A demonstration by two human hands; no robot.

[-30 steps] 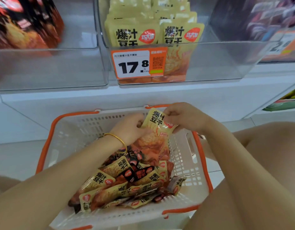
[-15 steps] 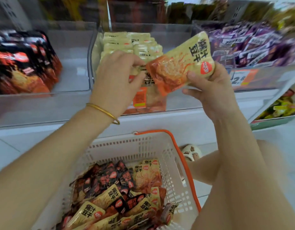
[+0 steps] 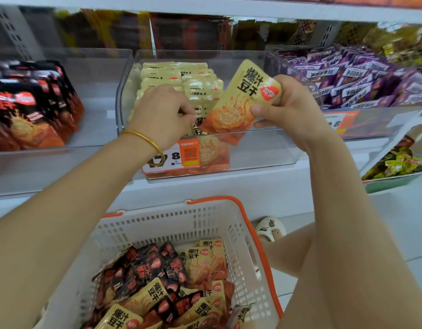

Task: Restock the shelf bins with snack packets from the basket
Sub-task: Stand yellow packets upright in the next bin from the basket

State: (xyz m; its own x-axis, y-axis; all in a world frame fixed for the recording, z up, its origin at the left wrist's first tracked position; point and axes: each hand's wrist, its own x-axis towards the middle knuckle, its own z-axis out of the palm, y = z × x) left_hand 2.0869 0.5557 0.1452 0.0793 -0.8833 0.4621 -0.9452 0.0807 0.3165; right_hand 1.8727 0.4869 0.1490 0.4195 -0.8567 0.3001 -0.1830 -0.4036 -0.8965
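The yellow packet (image 3: 243, 100) is gripped by the right hand (image 3: 291, 108), tilted over the front edge of the middle bin (image 3: 264, 148). Inside that bin, the stocked row (image 3: 172, 74) is pinched at its front by the left hand (image 3: 162, 115). The basket (image 3: 172, 224) is parked below the bin. If the row's let go early, the packet probably gets jammed or dropped.
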